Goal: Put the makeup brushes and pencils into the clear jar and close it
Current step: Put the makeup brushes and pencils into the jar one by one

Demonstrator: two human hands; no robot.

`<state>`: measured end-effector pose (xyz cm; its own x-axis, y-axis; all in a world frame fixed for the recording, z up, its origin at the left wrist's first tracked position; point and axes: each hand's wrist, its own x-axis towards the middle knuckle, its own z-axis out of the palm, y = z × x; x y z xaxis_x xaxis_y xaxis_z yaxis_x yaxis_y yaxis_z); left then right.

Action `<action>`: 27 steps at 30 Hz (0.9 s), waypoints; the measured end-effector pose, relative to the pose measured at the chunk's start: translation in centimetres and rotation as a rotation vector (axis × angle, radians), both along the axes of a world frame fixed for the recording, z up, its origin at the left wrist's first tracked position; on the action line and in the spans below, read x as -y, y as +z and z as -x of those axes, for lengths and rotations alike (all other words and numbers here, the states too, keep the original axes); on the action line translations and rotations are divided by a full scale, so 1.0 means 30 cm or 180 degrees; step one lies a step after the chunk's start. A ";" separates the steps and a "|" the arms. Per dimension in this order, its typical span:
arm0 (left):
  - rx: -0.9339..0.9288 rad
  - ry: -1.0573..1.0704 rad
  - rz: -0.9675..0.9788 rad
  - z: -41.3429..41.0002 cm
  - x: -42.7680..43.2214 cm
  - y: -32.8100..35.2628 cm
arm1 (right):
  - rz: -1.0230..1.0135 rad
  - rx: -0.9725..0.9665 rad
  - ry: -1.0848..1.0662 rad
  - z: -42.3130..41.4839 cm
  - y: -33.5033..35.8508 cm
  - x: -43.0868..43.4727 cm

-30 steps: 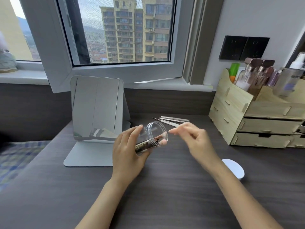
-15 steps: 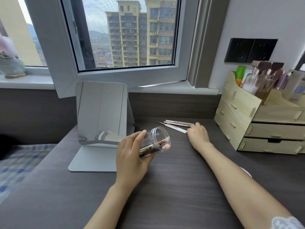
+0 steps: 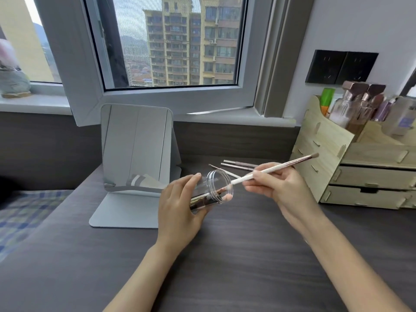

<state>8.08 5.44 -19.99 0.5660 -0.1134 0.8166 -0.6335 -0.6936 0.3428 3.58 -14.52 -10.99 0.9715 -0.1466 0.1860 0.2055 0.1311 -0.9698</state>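
clear jar: base and far wall hidden behind the left hand; count of items inside cannot be told.
white brush: middle of handle covered by the right hand.
loose pencils: right ends hidden behind the right hand and brush; number unclear.
wooden organiser: cut off by the right edge; bottle labels too blurred to read.
object on far-left sill: blurred, cut by the edge.
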 end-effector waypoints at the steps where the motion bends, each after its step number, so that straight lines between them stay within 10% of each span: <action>1: 0.0002 -0.0028 -0.0015 0.002 0.000 0.000 | 0.0086 0.0014 0.0159 0.020 0.009 -0.024; 16: -0.0034 -0.0080 -0.0073 0.010 -0.007 0.005 | 0.1004 0.0094 -0.0484 -0.039 -0.068 -0.041; 23: 0.0001 0.0105 0.0146 0.005 -0.011 0.013 | 0.4192 -0.0214 -0.0891 -0.267 -0.272 0.013; 27: 0.0024 0.0179 0.0256 0.005 -0.011 0.020 | 0.4787 0.0068 -0.0811 -0.332 -0.307 -0.085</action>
